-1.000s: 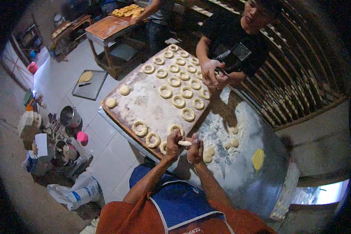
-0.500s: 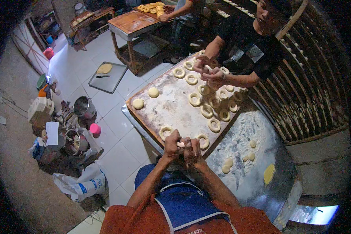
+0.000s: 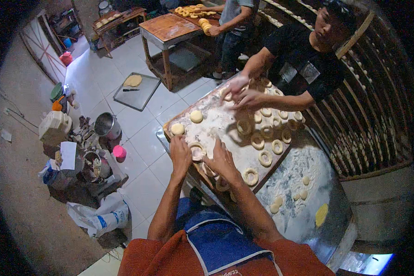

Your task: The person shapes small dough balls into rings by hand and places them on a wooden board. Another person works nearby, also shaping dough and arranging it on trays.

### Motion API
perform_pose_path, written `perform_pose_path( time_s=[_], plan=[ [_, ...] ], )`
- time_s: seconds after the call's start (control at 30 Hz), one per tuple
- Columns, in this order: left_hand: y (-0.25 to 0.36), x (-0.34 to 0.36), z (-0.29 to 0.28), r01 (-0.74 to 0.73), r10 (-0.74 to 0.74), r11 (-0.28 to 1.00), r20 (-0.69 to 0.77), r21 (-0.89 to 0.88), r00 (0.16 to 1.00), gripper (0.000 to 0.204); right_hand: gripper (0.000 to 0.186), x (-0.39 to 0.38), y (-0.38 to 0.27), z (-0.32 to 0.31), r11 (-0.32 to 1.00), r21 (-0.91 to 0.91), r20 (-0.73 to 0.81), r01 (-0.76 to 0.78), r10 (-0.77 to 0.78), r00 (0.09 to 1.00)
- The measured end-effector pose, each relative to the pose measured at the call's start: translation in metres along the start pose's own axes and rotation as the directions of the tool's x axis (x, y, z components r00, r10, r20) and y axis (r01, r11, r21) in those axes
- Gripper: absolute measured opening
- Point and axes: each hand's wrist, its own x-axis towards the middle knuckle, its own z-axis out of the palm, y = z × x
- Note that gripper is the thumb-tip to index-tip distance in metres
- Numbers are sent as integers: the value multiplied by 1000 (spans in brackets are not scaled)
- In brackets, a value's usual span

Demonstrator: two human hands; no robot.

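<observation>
Between my hands, near the front left edge of the floured board, a pale dough ring [image 3: 197, 152] lies flat. My left hand [image 3: 180, 152] is open, its fingers stretched along the board to a round dough piece [image 3: 177, 129]; whether they touch it I cannot tell. To the ring's right, my right hand [image 3: 221, 158] is open over the board, thumb and fingers apart, thumb close to the ring. Another round dough piece [image 3: 196, 116] lies farther back. Several dough rings [image 3: 265, 158] cover the board's right side, and one ring [image 3: 250, 176] lies right of my right wrist.
Across the board [image 3: 221, 122], a co-worker's blurred hands [image 3: 244, 95] reach over the rings. To the right, a floured metal table [image 3: 292, 172] bears small dough bits. A tray [image 3: 137, 94], metal pot [image 3: 106, 125] and pink container [image 3: 119, 152] are on the left floor. Racks [image 3: 368, 110] stand at right.
My hands were together over the near edge, pinching a piece of dough; now they are apart. The left reaches toward a round dough piece. The co-worker's hands have come down to the board.
</observation>
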Motion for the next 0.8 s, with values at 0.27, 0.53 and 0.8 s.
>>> perform_pose_path(
  time_s=[0.27,0.53,0.8],
  plan=[
    [-6,-7,0,-177,175,968,28,178,984,22,54,-9,-24,-9,995,13,145,97,-98,985],
    [-8,45,-14,-152,225,792,-51,591,973,34,35,-30,-29,-14,973,151,97,172,-188,977],
    [70,9,-6,-56,115,985,387,-161,915,29,49,-129,10,-58,903,398,90,-162,138,986]
  ],
)
